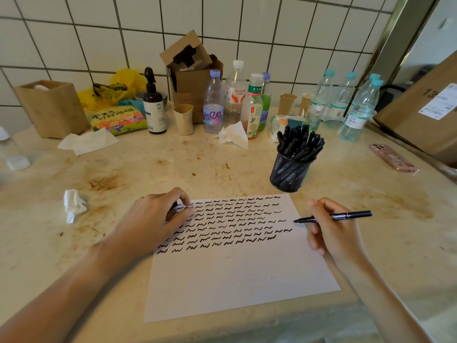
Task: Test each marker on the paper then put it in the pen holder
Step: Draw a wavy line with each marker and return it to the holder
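Observation:
A white sheet of paper (237, 273) lies on the counter, its upper half covered with rows of black squiggles. My right hand (331, 233) grips a black marker (346, 216), uncapped, its tip at the paper's right edge near the squiggle rows. My left hand (153, 219) rests on the paper's upper left corner, fingers curled around something small and dark, likely the cap. A black mesh pen holder (290, 170) stands beyond the paper's top right corner, filled with several black markers (300, 142).
Stained beige counter (173, 169) against a tiled wall. Crumpled tissue (74, 204) at left. Bottles (214, 105), cups, a cardboard box (190, 78) and snack bag line the back. A pink phone (393, 158) lies right; a big carton (425, 107) beyond it.

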